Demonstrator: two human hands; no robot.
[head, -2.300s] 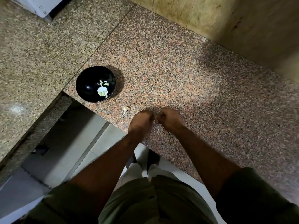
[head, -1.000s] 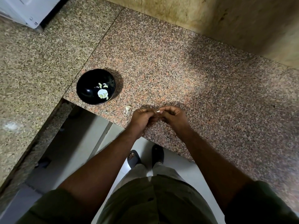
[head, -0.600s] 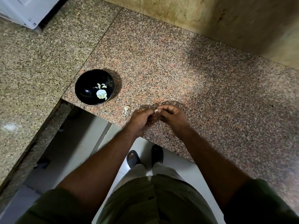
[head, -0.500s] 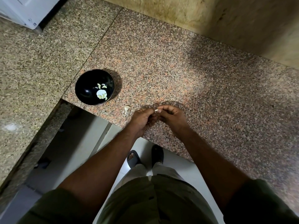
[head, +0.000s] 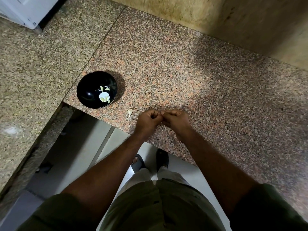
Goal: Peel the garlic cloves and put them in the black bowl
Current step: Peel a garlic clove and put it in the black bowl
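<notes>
The black bowl (head: 88, 90) stands near the counter's inner corner with several peeled garlic cloves (head: 104, 97) in it. My left hand (head: 147, 120) and my right hand (head: 176, 120) meet fingertip to fingertip just above the counter's front edge, fingers curled. They pinch a garlic clove between them; the clove itself is hidden by the fingers in this frame. A pale garlic piece (head: 130, 112), clove or skin, lies on the counter just left of my left hand.
The granite counter (head: 183, 72) runs right and back to a beige wall (head: 233, 19). A second counter (head: 33, 60) joins on the left, with a white appliance (head: 25, 10) at its far corner. Below the edge are floor tiles and my feet.
Both hands stayed at the front edge working the clove. The white bit visible between the fingertips half a second ago is now covered by the fingers.
</notes>
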